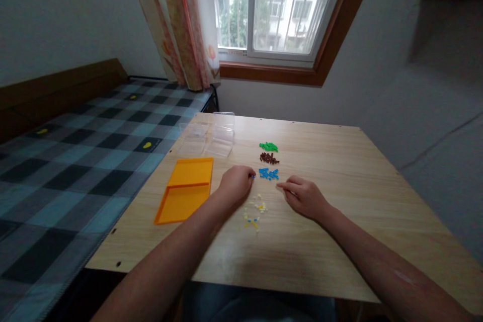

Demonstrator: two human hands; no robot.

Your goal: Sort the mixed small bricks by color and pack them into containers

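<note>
My left hand (237, 182) is closed in a pinch, with a small blue piece (253, 176) showing at its fingertips. Just right of it lies a pile of small blue plastic pieces (268, 174). My right hand (304, 196) rests near the near right side of that pile, its index finger stretched out and the other fingers partly curled; I see nothing in it. Between my forearms, small pale yellow pieces (247, 211) lie scattered in a loose ring with some yellow and blue bits. Farther off are a brown pile (269, 158) and a green pile (268, 147).
On the wooden table (324, 156), an orange two-part tray (188, 201) lies left of my left hand. Clear plastic boxes (221, 140) stand behind it at the far left. A bed with a checked cover (86, 161) adjoins the table's left side; a window is beyond.
</note>
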